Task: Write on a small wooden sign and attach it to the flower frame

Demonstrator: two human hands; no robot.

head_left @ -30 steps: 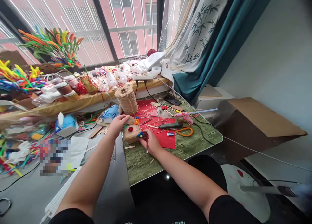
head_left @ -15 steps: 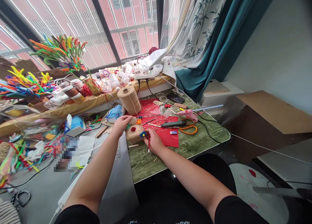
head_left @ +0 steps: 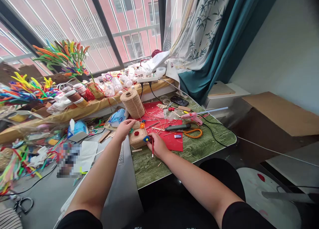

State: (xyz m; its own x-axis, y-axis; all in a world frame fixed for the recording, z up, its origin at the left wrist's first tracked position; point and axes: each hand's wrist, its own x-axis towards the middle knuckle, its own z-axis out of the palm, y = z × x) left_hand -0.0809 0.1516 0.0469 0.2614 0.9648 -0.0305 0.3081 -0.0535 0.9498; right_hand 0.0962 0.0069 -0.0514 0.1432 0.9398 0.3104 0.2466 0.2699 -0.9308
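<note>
A twine-wrapped box (head_left: 136, 142) sits on the green marbled table, with a red flower (head_left: 136, 133) on its top. An orange flower (head_left: 142, 125) and a blue flower (head_left: 146, 138) are at its right side, and a bit of green shows at its left. My left hand (head_left: 125, 129) is closed in a pinch at the box's far left corner, beside a small tan piece; what lies between the fingertips is too small to tell. At the box's right side, my right hand (head_left: 158, 146) grips a dark red pencil (head_left: 153, 148), its white end pointing down, close to the blue flower.
Behind the box stands a big twine spool (head_left: 132, 104). Right of it, a red sheet (head_left: 171, 144) carries scraps, a dark-handled tool (head_left: 178, 127) and a glue stick. Orange-handled scissors (head_left: 194, 133) and a pink glue gun (head_left: 191, 116) lie farther right. Cables cross the table (head_left: 211, 144).
The camera view has shifted slightly. Both hands keep the same places at the box, and the pencil stays in my right hand.
</note>
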